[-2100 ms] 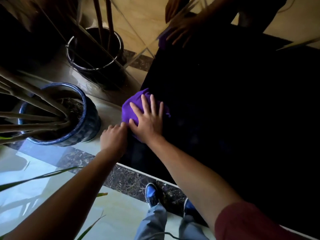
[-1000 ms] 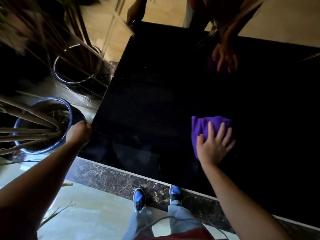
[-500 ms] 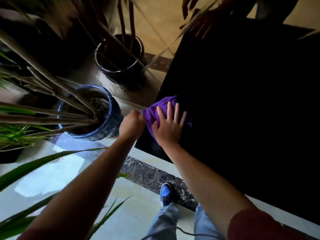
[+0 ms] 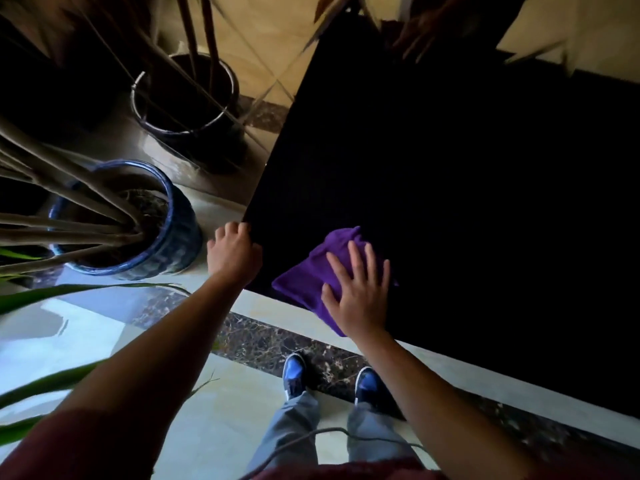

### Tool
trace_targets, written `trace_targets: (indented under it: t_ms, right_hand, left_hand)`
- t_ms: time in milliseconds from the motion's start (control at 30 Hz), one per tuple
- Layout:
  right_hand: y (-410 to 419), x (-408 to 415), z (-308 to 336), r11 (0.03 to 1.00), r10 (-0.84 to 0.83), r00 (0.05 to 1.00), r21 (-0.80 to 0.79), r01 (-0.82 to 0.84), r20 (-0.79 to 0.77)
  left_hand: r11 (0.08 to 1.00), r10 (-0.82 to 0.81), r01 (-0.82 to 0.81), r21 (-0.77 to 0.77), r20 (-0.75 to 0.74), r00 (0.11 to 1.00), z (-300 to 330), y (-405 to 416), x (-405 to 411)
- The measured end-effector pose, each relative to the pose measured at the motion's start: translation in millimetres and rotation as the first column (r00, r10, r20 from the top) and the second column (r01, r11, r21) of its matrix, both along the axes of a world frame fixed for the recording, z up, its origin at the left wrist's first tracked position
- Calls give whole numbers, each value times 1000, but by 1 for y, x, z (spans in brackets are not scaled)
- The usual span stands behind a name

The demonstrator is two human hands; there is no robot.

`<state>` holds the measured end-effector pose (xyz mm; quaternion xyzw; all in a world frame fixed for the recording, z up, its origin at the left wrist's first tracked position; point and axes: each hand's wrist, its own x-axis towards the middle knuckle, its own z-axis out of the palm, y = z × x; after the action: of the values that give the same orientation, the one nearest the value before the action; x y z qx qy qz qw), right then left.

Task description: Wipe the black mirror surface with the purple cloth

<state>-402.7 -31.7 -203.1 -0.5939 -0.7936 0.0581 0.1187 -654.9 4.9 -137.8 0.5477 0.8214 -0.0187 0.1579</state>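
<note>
The black mirror surface [image 4: 450, 188] fills the right half of the view, glossy and dark. A bunched purple cloth [image 4: 311, 271] lies on its lower left part, close to the bottom edge. My right hand [image 4: 356, 292] presses flat on the cloth with fingers spread. My left hand [image 4: 233, 252] is curled around the mirror's left edge near its lower corner. A dim reflection of hands shows at the mirror's top.
A blue glazed plant pot [image 4: 145, 233] with pale stems stands just left of the mirror, and a dark pot [image 4: 187, 95] behind it. Green leaves [image 4: 62, 296] reach in from the left. My blue shoes [image 4: 294, 375] stand on the marble floor border below the mirror.
The cloth and my right hand have slid a little right and down from the mirror's left edge. My left hand stays gripping that edge.
</note>
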Motion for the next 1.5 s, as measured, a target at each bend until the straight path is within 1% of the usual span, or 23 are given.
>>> trace_targets:
  t_ms: [100,167,333,500,567,633,700,767,867,1000,1133,1233,1300,1367,1400,1433,1500]
  right_hand:
    - [9,67,-3,992,-125,991,-7,125,40]
    - [12,116,-3,977,-212,975,-15,213,58]
    - [11,233,-2,899,-437,897,12,437,58]
    - [12,324,5,798,-602,798,3,602,37]
    - [19,348,9,746,-664,747,-34,665,21]
    - [29,355,10,700,-712,702,-63,711,14]
    - [43,345,9,659,-751,660,-79,748,-7]
    - [59,321,6,653,-757,653,-84,753,-26]
    - [85,271,4,708,-706,707,-83,701,-48]
    - [119,166,4,827,-562,824,-68,559,-71]
    - [142,47,10,929,-370,922,-49,367,-113]
    - [144,-38,18,984,-151,982,-113,138,-112]
    - [139,-82,21,989,67,993,-125,-79,-96]
    - [134,-107,18,951,275,960,-132,-280,-59]
    - [134,-112,15,933,336,941,-125,-337,-34]
    - [136,-109,12,927,359,933,-116,-358,-10]
    - [142,-101,13,931,357,934,-95,-354,16]
  left_hand:
    - [1000,-6,4,-19,-104,995,0,-2,16]
    - [999,-4,-1,-35,-138,990,0,-3,31]
    - [993,101,-109,-48,-146,984,2,-3,49]
    - [983,143,-159,-93,-152,978,6,5,54]
    - [977,160,-176,-117,-139,977,10,10,56]
    - [973,180,-196,-124,-125,976,13,12,57]
    - [973,199,-211,-97,-119,973,13,12,56]
    - [980,190,-196,-44,-126,974,11,12,51]
    - [990,143,-143,15,-136,980,12,9,51]
    - [993,115,-112,32,-123,986,17,6,41]
    - [995,81,-87,-54,-112,990,20,11,32]
    - [994,24,-34,-103,-101,995,19,17,29]
    - [990,-14,-3,-141,-115,993,17,18,28]
    - [976,-122,80,-203,-205,971,14,17,31]
    - [965,-186,126,-229,-260,948,12,17,32]
    - [955,-235,164,-245,-297,925,10,18,36]
    - [957,-262,207,-203,-300,917,11,23,39]
